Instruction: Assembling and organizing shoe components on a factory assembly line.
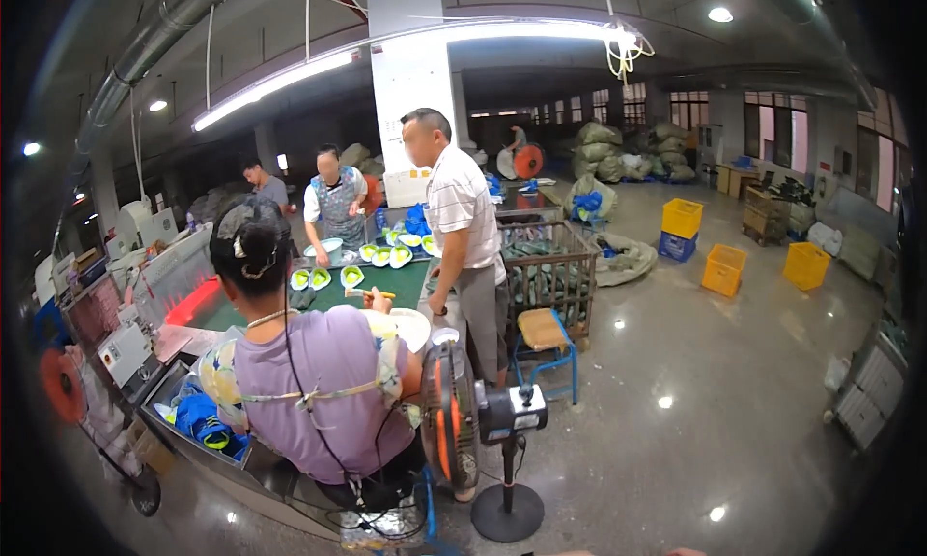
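Only thin slivers of skin show at the lower edge, seemingly my left hand [572, 553] and my right hand [686, 552]. Their fingers are hidden, and whatever they hold lies outside the picture. The nearest thing ahead is a black pedestal fan [509, 411] with orange blades. Seated beside it, a person in a purple top [328, 387] faces a green worktable [333, 298], holding a wooden-handled brush [370, 293] over it. White pieces with yellow-green linings [352, 277] lie along the table, and a white bowl [413, 330] is at that person's right.
A standing person in a striped shirt [466, 194] leans at the table. Blue stool [547, 348] and slatted cart [546, 276] stand to the right. Yellow crates [723, 269] and sacks [599, 151] are farther off. A bin [179, 387] of blue pieces sits at left.
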Motion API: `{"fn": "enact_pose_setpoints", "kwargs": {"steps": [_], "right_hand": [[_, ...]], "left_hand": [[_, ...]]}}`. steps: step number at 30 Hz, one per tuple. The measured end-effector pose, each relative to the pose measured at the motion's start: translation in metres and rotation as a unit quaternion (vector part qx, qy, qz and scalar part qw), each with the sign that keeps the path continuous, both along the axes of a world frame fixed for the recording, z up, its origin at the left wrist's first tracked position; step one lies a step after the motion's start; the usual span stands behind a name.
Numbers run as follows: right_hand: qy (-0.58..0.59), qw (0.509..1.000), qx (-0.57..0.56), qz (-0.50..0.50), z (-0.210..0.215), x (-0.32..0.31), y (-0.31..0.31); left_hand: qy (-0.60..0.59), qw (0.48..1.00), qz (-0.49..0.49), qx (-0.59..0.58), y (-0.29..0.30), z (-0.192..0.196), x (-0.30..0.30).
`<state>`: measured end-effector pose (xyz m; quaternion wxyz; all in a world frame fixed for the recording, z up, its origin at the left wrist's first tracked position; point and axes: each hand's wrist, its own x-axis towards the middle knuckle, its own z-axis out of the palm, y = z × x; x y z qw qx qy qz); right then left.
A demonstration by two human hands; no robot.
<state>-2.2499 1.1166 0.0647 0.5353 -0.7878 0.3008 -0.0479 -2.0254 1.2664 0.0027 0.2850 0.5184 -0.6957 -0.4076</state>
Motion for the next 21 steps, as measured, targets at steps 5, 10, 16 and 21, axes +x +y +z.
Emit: {"fn": "enact_pose_setpoints", "kwargs": {"steps": [5, 10, 16, 21], "right_hand": [[0.172, 0.948, -0.196, -0.181, -0.047, -0.055, -0.163], [0.251, 0.92, -0.232, -0.192, -0.167, -0.08, -0.326], [0.151, 0.968, -0.199, 0.006, -0.202, 0.031, -0.522], [-0.144, 0.967, 0.163, 0.135, -0.122, 0.224, -0.571]], "left_hand": [[-0.071, 0.992, -0.028, -0.098, -0.133, -0.014, 0.025], [0.017, 1.0, -0.003, -0.024, -0.257, -0.025, 0.058], [0.157, 0.982, 0.094, -0.049, -0.422, 0.033, 0.08], [0.346, 0.927, 0.126, -0.075, -0.535, 0.017, 0.138]]}}
